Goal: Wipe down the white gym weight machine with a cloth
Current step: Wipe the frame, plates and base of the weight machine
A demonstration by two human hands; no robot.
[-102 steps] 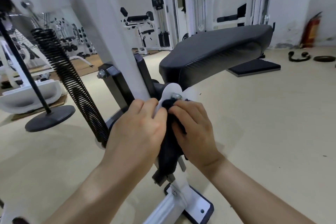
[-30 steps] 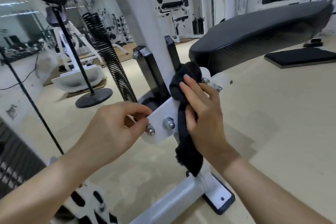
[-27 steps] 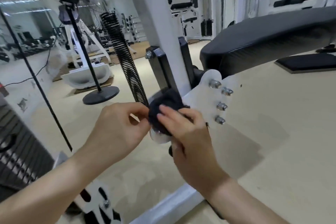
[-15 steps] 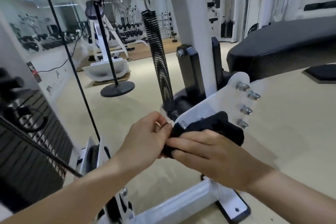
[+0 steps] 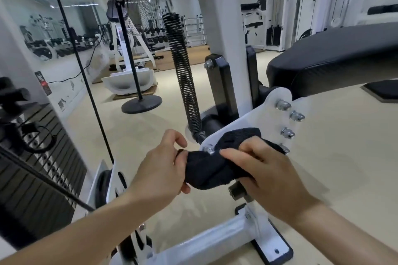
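The white weight machine has a bolted white bracket plate (image 5: 261, 114) under a black padded seat (image 5: 336, 58) and beside a white upright post (image 5: 224, 28). A black cloth (image 5: 206, 165) is bunched over the plate's lower left edge. My right hand (image 5: 262, 170) grips the cloth from the right and holds it against the plate. My left hand (image 5: 163, 168) pinches the cloth's left end, with its index finger lifted. A black coil spring (image 5: 183, 71) rises just behind the plate. The machine's white base bar (image 5: 204, 245) runs along the floor below my hands.
A black weight stack (image 5: 32, 157) and a thin black cable (image 5: 81, 75) stand at the left. A floor fan on a black stand (image 5: 129, 49) is behind. Mirrors line the left wall. Other white machines (image 5: 269, 17) stand at the back on the beige floor.
The cloth has gone from high on the plate down to its lower left edge. My left hand has taken hold of the cloth's end. The view has swung left.
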